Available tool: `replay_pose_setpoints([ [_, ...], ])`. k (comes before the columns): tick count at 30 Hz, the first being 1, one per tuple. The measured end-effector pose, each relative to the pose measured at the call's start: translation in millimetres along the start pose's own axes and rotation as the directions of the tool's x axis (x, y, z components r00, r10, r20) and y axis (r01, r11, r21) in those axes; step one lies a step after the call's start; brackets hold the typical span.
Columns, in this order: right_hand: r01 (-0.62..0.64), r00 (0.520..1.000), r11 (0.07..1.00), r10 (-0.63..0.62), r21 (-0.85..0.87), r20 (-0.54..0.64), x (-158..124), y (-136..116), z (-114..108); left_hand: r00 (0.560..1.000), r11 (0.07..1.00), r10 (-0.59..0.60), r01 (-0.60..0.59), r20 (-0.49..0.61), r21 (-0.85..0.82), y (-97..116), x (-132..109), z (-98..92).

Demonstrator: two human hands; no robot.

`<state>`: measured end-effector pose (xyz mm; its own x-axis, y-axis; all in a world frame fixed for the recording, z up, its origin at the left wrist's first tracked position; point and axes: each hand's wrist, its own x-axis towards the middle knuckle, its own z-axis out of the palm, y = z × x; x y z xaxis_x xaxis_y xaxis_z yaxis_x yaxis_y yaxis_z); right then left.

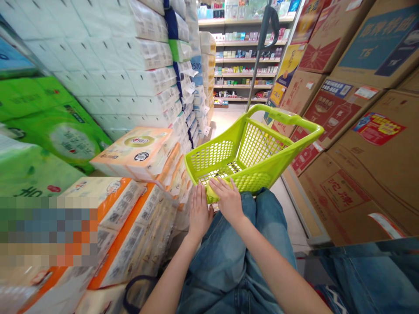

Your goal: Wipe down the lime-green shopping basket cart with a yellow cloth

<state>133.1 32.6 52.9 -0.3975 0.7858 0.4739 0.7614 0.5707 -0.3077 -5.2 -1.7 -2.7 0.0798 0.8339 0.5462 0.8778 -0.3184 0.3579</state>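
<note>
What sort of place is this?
Most likely a supermarket or discount store aisle: shelves of packaged goods at the far end, stacked wrapped tissue packs, printed cardboard cartons, and a lime-green shopping basket.

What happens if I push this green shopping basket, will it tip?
The green plastic basket probably feels light for its size, since its walls are open mesh. It may flex slightly, being thin plastic. With its tall thin pole, it could perhaps tip if shoved hard.

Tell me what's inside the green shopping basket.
The lime-green plastic shopping basket holds a yellow item at its near end. The right hand covers much of that item, so what it is can't be told.
</note>
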Motion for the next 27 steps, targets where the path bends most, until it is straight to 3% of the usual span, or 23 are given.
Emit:
replay_pose_setpoints([
  [6, -0.228, 0.968, 0.972, 0.221, -0.056, -0.116, 3.1, 70.5, -39.2, 1.0, 1.0, 0.004, -0.004, 0.005, 0.01, 1.8, 2.2, -1.9],
  [8, -0.296, 0.947, 0.953, 0.284, -0.064, -0.152, 5.8, 79.0, -44.0, 1.0, 1.0, 0.003, -0.003, 0.0, 0.014, 2.3, 2.6, -1.5],
  [10, -0.328, 0.936, 0.942, 0.315, -0.068, -0.154, 9.7, 71.7, -41.3, 1.0, 1.0, -0.001, 0.001, -0.007, 0.019, 2.7, 2.8, -0.9],
  [13, -0.279, 0.957, 0.958, 0.272, -0.064, -0.102, 14.9, 37.1, -25.0, 1.0, 1.0, -0.008, 0.008, -0.007, 0.019, 2.9, 2.4, -0.4],
  [16, -0.144, 0.989, 0.989, 0.143, -0.036, -0.031, 14.9, -2.9, -3.5, 1.0, 1.0, -0.01, 0.01, 0.005, 0.01, 2.3, 1.3, -0.5],
  [19, -0.033, 0.999, 0.999, 0.034, -0.011, 0.013, 9.3, -22.2, 9.7, 1.0, 1.0, 0.002, -0.002, 0.004, -0.004, 1.0, 0.1, -0.3],
  [23, 0.067, 0.997, 0.998, -0.067, -0.008, 0.043, 0.3, 0.6, 0.4, 1.0, 1.0, 0.005, -0.005, -0.009, -0.007, 0.3, 0.3, 0.0],
  [27, -0.038, 0.999, 0.997, 0.037, -0.067, -0.015, -3.1, 55.5, -30.0, 1.0, 1.0, 0.003, -0.003, -0.01, 0.013, 1.9, 1.8, -0.8],
])
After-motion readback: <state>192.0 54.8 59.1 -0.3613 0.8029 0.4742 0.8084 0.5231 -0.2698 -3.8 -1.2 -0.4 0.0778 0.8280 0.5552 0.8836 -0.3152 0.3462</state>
